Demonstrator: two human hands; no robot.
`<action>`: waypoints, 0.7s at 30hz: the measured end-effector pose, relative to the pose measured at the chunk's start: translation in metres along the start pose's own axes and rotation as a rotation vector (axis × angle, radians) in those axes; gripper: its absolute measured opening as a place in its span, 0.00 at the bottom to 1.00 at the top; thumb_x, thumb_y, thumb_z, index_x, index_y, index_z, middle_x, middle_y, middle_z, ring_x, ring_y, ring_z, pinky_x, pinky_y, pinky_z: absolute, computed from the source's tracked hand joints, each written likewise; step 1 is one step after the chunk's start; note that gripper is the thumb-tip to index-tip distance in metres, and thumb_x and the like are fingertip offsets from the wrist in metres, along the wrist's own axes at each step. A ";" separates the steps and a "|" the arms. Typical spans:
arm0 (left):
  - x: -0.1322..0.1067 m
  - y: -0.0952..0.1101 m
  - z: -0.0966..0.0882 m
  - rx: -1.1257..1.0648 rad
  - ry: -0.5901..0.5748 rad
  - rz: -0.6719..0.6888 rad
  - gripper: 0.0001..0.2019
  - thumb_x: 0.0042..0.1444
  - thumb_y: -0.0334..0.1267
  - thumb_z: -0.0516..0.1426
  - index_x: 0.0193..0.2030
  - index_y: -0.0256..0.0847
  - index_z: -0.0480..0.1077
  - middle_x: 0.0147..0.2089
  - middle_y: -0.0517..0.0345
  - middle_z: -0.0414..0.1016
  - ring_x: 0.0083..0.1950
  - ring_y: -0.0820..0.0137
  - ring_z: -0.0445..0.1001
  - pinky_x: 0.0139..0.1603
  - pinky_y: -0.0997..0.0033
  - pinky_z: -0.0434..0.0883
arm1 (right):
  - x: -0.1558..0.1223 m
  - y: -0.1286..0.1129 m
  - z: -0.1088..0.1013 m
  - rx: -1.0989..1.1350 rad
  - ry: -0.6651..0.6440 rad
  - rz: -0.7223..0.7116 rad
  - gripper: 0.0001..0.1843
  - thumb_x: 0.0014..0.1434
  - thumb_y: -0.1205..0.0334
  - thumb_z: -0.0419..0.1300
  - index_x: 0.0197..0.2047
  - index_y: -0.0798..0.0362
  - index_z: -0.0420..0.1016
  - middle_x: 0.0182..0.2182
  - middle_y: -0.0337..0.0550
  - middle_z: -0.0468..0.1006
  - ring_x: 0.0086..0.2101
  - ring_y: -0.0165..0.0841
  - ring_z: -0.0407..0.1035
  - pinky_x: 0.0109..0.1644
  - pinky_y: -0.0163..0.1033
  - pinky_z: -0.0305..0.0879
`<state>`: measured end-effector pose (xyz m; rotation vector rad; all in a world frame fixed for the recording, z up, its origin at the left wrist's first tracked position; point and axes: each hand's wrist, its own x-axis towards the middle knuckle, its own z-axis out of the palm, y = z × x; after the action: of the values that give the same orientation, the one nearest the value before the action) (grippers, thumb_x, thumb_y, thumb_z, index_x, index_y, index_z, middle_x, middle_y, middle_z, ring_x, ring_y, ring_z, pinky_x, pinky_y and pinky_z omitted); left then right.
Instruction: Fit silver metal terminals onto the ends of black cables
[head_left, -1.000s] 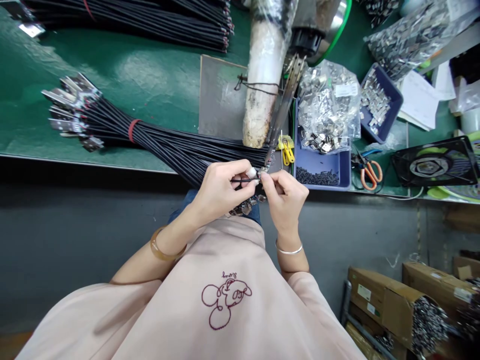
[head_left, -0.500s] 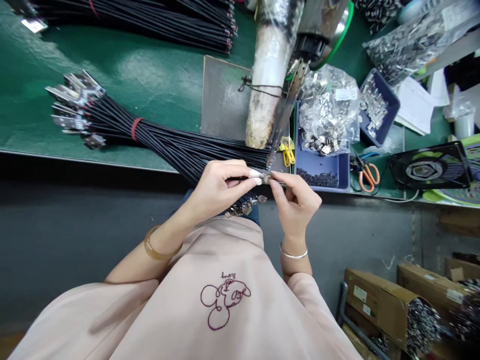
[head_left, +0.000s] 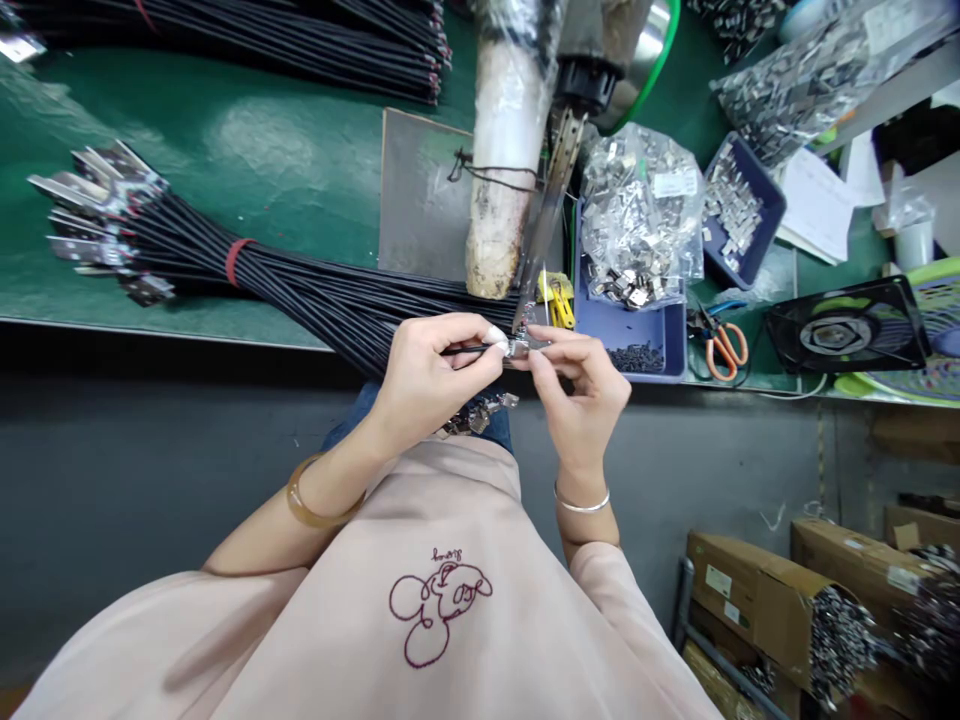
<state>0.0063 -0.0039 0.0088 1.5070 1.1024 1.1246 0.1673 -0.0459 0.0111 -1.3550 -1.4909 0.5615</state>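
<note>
My left hand [head_left: 439, 375] pinches a black cable [head_left: 469, 350] close to its end, thumb and index finger pressed together. At that end sits a small metal connector [head_left: 518, 347], between my two hands. My right hand [head_left: 581, 385] has thumb and index finger at the connector's right side, gripping it; the exact contact is partly hidden. Just above, the tip of what looks like a soldering iron [head_left: 556, 180] comes down near the connector. A bundle of black cables [head_left: 300, 283], tied with a red band [head_left: 238, 262], lies behind my left hand. More metal connectors [head_left: 476, 413] hang below my hands.
A wrapped white pipe [head_left: 499, 200] stands beside the iron. Rightward are a yellow clip-like tool [head_left: 556, 300], a blue tray [head_left: 671, 345] with a bag of metal parts [head_left: 641, 215], orange-handled pliers [head_left: 724, 350] and a black fan [head_left: 847, 335]. Cardboard boxes [head_left: 750, 590] stand lower right.
The bench scene has shifted left in view. Both hands stay together below the iron, the connector now closer to its tip. My right index finger is raised slightly, so more of the connector shows.
</note>
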 end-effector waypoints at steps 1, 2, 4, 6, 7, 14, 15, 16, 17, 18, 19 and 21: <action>0.000 0.000 0.001 0.005 0.006 -0.005 0.05 0.53 0.31 0.60 0.27 0.35 0.75 0.23 0.63 0.68 0.23 0.79 0.60 0.23 0.79 0.57 | 0.002 0.001 0.002 0.034 -0.030 0.020 0.02 0.64 0.65 0.63 0.38 0.49 0.74 0.45 0.39 0.84 0.37 0.29 0.82 0.41 0.35 0.82; 0.001 0.000 0.002 0.010 0.015 -0.007 0.05 0.53 0.32 0.60 0.27 0.35 0.75 0.23 0.63 0.69 0.24 0.79 0.61 0.23 0.79 0.58 | 0.003 0.002 0.003 0.059 -0.047 0.034 0.02 0.64 0.65 0.63 0.37 0.50 0.74 0.45 0.39 0.84 0.37 0.28 0.82 0.41 0.34 0.82; 0.001 0.000 0.003 0.025 0.041 -0.008 0.05 0.53 0.32 0.59 0.27 0.35 0.75 0.23 0.63 0.69 0.24 0.79 0.62 0.23 0.79 0.58 | 0.006 0.003 0.005 0.075 -0.052 0.035 0.03 0.63 0.66 0.62 0.36 0.50 0.74 0.44 0.38 0.84 0.36 0.27 0.82 0.41 0.33 0.82; 0.001 0.000 0.005 0.042 0.064 -0.005 0.05 0.53 0.31 0.59 0.27 0.35 0.74 0.23 0.63 0.68 0.24 0.79 0.61 0.23 0.80 0.58 | 0.008 0.003 0.006 0.055 -0.042 0.013 0.03 0.63 0.67 0.63 0.36 0.49 0.75 0.43 0.37 0.84 0.37 0.27 0.81 0.41 0.33 0.82; 0.001 0.000 0.006 0.048 0.072 -0.004 0.05 0.53 0.31 0.59 0.27 0.35 0.74 0.23 0.63 0.69 0.24 0.79 0.62 0.24 0.80 0.58 | 0.009 0.002 0.006 0.044 -0.037 -0.001 0.04 0.62 0.67 0.63 0.36 0.49 0.75 0.43 0.37 0.84 0.37 0.27 0.81 0.41 0.34 0.82; 0.003 0.002 0.009 0.063 0.101 0.047 0.05 0.53 0.30 0.58 0.28 0.36 0.73 0.24 0.63 0.68 0.25 0.80 0.59 0.23 0.80 0.57 | 0.017 -0.002 0.005 0.038 -0.038 -0.014 0.04 0.61 0.68 0.64 0.35 0.49 0.77 0.39 0.36 0.83 0.35 0.27 0.80 0.38 0.32 0.82; 0.003 0.002 0.008 0.059 0.098 0.047 0.05 0.53 0.29 0.58 0.27 0.36 0.73 0.23 0.64 0.66 0.24 0.80 0.58 0.22 0.81 0.56 | 0.018 -0.003 0.004 0.036 -0.045 -0.009 0.04 0.61 0.68 0.64 0.35 0.49 0.77 0.38 0.36 0.83 0.35 0.27 0.80 0.38 0.32 0.82; 0.003 0.003 0.008 0.054 0.092 0.040 0.05 0.53 0.29 0.58 0.27 0.36 0.72 0.23 0.65 0.64 0.24 0.81 0.56 0.22 0.81 0.54 | 0.018 -0.004 0.003 0.034 -0.053 -0.005 0.04 0.61 0.68 0.64 0.35 0.49 0.77 0.38 0.36 0.83 0.34 0.27 0.80 0.37 0.33 0.82; 0.003 0.004 0.008 0.049 0.087 0.028 0.05 0.53 0.29 0.58 0.27 0.36 0.72 0.22 0.66 0.62 0.23 0.81 0.54 0.21 0.81 0.53 | 0.018 -0.005 0.002 0.031 -0.063 -0.004 0.04 0.61 0.68 0.64 0.35 0.49 0.77 0.39 0.37 0.84 0.34 0.27 0.80 0.38 0.33 0.82; 0.003 0.005 0.007 0.045 0.082 0.013 0.05 0.53 0.29 0.58 0.27 0.36 0.72 0.21 0.66 0.60 0.23 0.81 0.53 0.21 0.81 0.52 | 0.017 -0.005 0.001 0.026 -0.073 -0.008 0.04 0.61 0.69 0.63 0.35 0.49 0.76 0.39 0.37 0.84 0.34 0.27 0.80 0.38 0.33 0.82; 0.002 0.005 0.007 0.043 0.075 -0.003 0.05 0.53 0.29 0.58 0.27 0.36 0.72 0.21 0.67 0.59 0.23 0.81 0.52 0.21 0.81 0.52 | 0.016 -0.006 0.000 0.020 -0.084 -0.018 0.05 0.61 0.69 0.63 0.34 0.49 0.76 0.40 0.37 0.84 0.34 0.27 0.81 0.38 0.33 0.82; 0.002 0.005 0.006 0.048 0.063 -0.025 0.05 0.53 0.29 0.58 0.27 0.36 0.72 0.20 0.68 0.56 0.22 0.81 0.51 0.21 0.81 0.52 | 0.014 -0.006 -0.002 -0.006 -0.097 -0.049 0.05 0.60 0.69 0.63 0.34 0.49 0.74 0.40 0.37 0.84 0.35 0.28 0.81 0.38 0.33 0.82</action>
<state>0.0129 -0.0041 0.0134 1.4996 1.1962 1.1427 0.1679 -0.0354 0.0219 -1.3079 -1.6016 0.5991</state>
